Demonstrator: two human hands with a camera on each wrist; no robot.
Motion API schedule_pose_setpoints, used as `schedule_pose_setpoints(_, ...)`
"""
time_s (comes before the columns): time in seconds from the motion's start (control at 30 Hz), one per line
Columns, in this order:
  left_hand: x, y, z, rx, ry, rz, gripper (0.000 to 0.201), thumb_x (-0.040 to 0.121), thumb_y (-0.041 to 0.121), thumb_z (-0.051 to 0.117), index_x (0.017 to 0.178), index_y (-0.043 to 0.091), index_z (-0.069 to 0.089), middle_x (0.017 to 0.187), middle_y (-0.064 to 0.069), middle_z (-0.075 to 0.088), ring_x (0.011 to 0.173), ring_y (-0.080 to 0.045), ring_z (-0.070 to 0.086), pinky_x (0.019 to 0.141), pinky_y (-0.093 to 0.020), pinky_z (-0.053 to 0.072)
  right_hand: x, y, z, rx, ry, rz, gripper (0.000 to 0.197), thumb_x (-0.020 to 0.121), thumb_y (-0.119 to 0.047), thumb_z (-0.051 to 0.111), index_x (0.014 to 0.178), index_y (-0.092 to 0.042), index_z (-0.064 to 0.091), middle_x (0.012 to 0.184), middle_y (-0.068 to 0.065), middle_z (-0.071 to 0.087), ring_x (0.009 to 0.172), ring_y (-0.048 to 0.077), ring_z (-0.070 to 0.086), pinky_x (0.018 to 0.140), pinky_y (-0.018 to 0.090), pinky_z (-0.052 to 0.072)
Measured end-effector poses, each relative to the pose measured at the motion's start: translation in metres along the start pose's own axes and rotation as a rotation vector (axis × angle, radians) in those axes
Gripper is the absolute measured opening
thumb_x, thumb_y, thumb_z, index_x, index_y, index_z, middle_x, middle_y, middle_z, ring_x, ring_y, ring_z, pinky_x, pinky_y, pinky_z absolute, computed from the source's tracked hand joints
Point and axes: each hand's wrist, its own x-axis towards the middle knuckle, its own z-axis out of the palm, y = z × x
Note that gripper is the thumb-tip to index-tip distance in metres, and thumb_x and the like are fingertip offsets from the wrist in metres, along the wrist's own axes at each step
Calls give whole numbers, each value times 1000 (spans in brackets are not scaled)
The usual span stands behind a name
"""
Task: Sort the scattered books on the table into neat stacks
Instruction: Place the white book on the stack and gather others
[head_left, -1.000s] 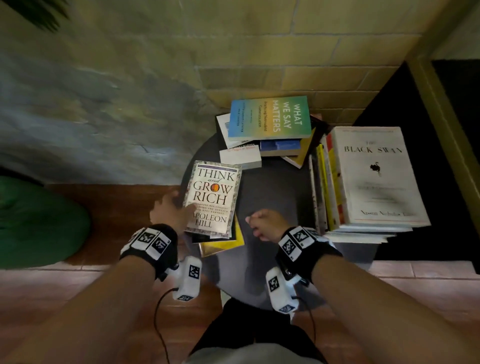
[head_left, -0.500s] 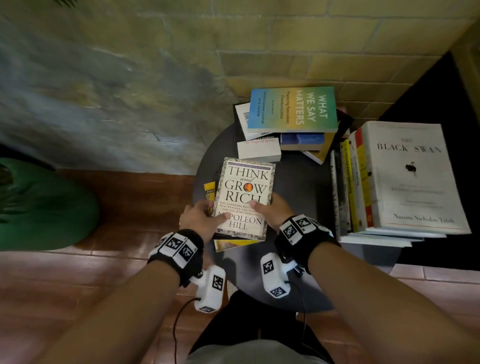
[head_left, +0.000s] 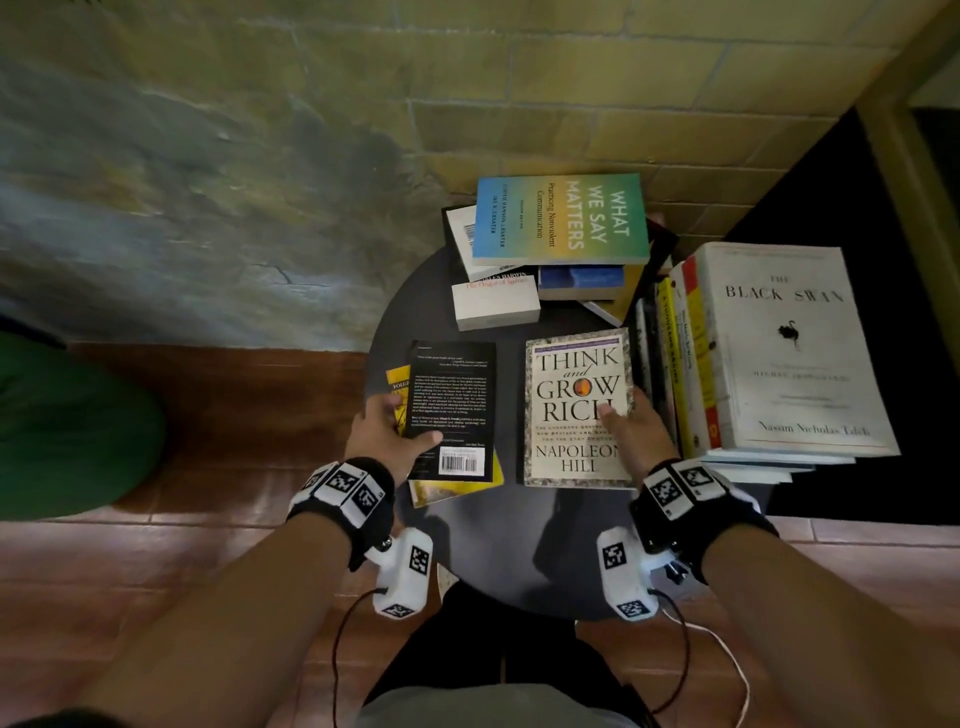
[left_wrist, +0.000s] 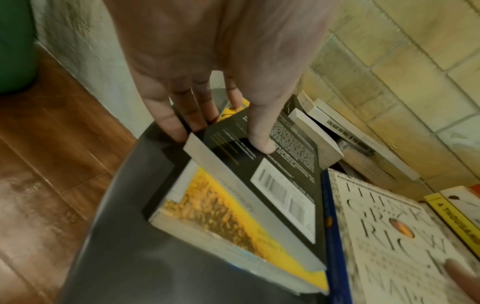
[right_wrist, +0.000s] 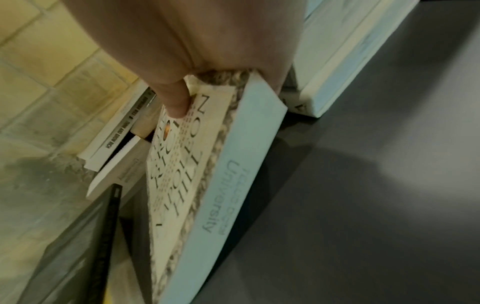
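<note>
My right hand (head_left: 626, 431) grips the "Think and Grow Rich" book (head_left: 574, 410), thumb on the cover (right_wrist: 187, 156) and fingers under its right edge, just left of the tall stack. My left hand (head_left: 392, 434) holds a black paperback (head_left: 451, 410) lying back cover up, thumb on top (left_wrist: 259, 139) and fingers along its left edge. That black book (left_wrist: 280, 174) rests on a yellow book (left_wrist: 226, 222). At the back of the round dark table (head_left: 519, 551) an untidy pile is topped by "What We Say Matters" (head_left: 561, 218). A small white book (head_left: 496, 306) lies in front of it.
A tall stack topped by "The Black Swan" (head_left: 784, 348) stands at the table's right side. A brick wall (head_left: 571, 78) runs behind the table. A green cushion (head_left: 67, 426) lies on the wooden floor at left. Cables hang from both wrist cameras.
My right hand has carried "Think and Grow Rich" to the right, off the black book and toward the tall stack. The left hand has stayed on the black book, now uncovered.
</note>
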Motion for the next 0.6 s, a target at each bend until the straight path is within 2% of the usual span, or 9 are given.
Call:
schedule_pose_setpoints(0.1, 5, -3, -4, -22, 1, -8, 62, 79, 27, 78, 129, 16, 43, 122, -11, 61, 114, -30, 58, 98, -39, 46, -1, 5, 2, -42, -20, 9, 44, 99, -13, 46, 142, -18, 39, 130, 9, 58, 118, 30, 56, 94, 35, 44)
schedule_pose_setpoints(0.17, 8, -5, -8, -5, -21, -34, 59, 81, 29, 76, 129, 13, 46, 125, -10, 63, 116, -30, 59, 99, -38, 46, 2, 9, 10, -105, 7, -2, 50, 97, -14, 49, 144, -22, 33, 132, 6, 56, 120, 30, 55, 99, 42, 46)
schedule_pose_setpoints(0.27, 11, -9, -11, 44, -59, -51, 49, 83, 33, 73, 123, 11, 56, 125, -10, 65, 116, -30, 60, 98, -35, 44, 3, 9, 18, -267, 81, -4, 63, 93, -11, 54, 147, -27, 25, 137, 8, 52, 117, 33, 55, 97, 52, 49)
schedule_pose_setpoints(0.33, 13, -11, -11, 43, -65, -61, 46, 84, 32, 73, 121, 9, 58, 124, -11, 66, 115, -31, 61, 97, -35, 45, -1, 7, 21, -431, 115, -22, 75, 89, -12, 60, 150, -23, 18, 145, 13, 39, 125, 34, 47, 104, 49, 43)
schedule_pose_setpoints(0.4, 14, -13, -10, 21, -72, -72, 46, 83, 31, 74, 120, 8, 59, 122, -12, 67, 114, -32, 61, 98, -36, 46, -12, 1, 26, -585, 148, -146, 79, 86, -14, 64, 150, -17, 18, 150, 12, 26, 134, 32, 32, 111, 42, 30)
schedule_pose_setpoints(0.43, 16, -15, -9, 4, -74, -74, 46, 82, 32, 74, 119, 8, 59, 122, -11, 67, 113, -31, 62, 99, -37, 47, -17, -2, 30, -607, 147, -233, 76, 86, -15, 64, 149, -16, 21, 150, 11, 25, 135, 30, 28, 112, 39, 26)
schedule_pose_setpoints(0.5, 20, -18, -8, -23, -82, -88, 48, 80, 33, 75, 118, 8, 60, 120, -7, 68, 110, -30, 63, 99, -39, 48, -26, -8, 44, -524, 43, -350, 64, 89, -11, 60, 146, -14, 31, 142, 7, 34, 132, 23, 33, 112, 31, 28)
schedule_pose_setpoints(0.57, 26, -25, -6, -45, -78, -93, 47, 79, 34, 75, 117, 11, 62, 118, -7, 69, 107, -28, 65, 98, -39, 49, -32, -13, 62, -412, -173, -339, 49, 90, -5, 56, 137, -12, 45, 126, 1, 49, 117, 15, 48, 106, 32, 40)
schedule_pose_setpoints(0.6, 26, -27, -5, -66, -75, -96, 46, 79, 34, 75, 117, 11, 63, 116, -7, 70, 106, -28, 65, 98, -39, 50, -34, -15, 71, -386, -294, -303, 44, 91, -3, 54, 134, -11, 49, 120, -2, 52, 112, 13, 51, 103, 31, 42)
